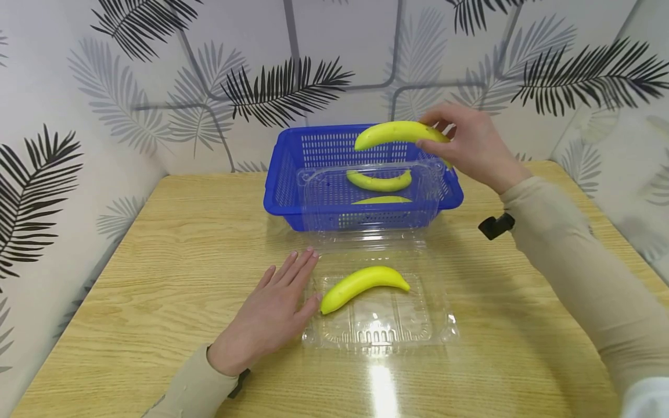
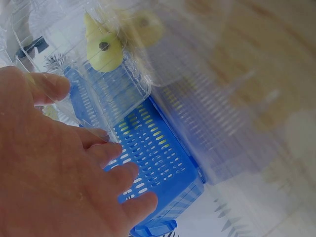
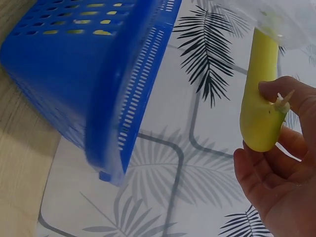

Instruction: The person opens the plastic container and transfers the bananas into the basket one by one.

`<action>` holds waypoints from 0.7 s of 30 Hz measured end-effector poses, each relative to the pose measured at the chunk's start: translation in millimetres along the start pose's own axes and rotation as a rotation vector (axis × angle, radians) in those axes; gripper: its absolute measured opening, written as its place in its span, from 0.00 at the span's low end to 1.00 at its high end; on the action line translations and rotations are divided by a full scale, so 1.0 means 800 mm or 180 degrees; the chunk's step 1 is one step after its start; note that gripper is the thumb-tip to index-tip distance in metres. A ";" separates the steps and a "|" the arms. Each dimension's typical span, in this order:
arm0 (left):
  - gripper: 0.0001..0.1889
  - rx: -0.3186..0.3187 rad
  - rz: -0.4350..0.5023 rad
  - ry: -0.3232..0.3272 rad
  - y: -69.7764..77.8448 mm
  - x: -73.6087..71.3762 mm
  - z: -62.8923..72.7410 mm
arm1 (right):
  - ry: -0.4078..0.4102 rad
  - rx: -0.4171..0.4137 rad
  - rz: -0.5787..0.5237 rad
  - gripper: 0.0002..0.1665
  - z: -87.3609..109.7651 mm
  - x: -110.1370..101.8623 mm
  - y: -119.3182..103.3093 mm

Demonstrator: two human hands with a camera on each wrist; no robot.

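Observation:
My right hand (image 1: 473, 142) grips a yellow banana (image 1: 397, 133) near one end, raised over the right back part of a blue plastic basket (image 1: 277, 174). In the right wrist view, the stem end of this banana (image 3: 261, 123) shows between thumb and fingers. My left hand (image 1: 274, 307) has its fingers straight and lies against the left edge of a clear plastic clamshell box (image 1: 439, 313). A second banana (image 1: 363, 284) rests in the bottom half of this box, its tip near my left thumb. The raised clear lid (image 1: 319, 203) leans in front of the basket.
Inside the basket lie two more bananas, a curved one (image 1: 378, 182) and another (image 1: 384, 200) partly hidden by the front rim. Behind the wooden table (image 1: 198, 232) rises a wall (image 1: 345, 52) with a leaf pattern.

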State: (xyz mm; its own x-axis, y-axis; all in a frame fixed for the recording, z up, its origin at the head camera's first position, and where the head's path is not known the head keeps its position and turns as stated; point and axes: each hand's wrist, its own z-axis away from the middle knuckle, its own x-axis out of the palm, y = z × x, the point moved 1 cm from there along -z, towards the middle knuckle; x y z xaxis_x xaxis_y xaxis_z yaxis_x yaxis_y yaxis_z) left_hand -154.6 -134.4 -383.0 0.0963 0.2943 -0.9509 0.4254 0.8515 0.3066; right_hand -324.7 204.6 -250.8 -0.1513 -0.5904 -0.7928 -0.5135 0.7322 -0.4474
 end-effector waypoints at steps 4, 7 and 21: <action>0.34 -0.0007 -0.0010 -0.0004 0.000 0.000 0.000 | -0.0094 0.0110 -0.0050 0.19 -0.001 0.007 0.008; 0.34 -0.0008 -0.0008 0.0000 0.000 0.000 0.001 | -0.0149 0.0128 -0.0069 0.20 -0.001 0.012 0.012; 0.34 -0.0015 0.0005 -0.0004 0.002 0.001 0.002 | -0.0324 0.0235 -0.0046 0.19 0.001 0.034 0.028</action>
State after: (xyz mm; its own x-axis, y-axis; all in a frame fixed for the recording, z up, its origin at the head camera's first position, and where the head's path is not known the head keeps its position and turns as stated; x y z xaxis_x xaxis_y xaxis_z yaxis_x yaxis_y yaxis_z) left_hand -152.3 -133.2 -383.5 0.0980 0.2950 -0.9505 0.4211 0.8531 0.3082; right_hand -339.5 205.2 -282.7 -0.0560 -0.5663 -0.8223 -0.4507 0.7492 -0.4853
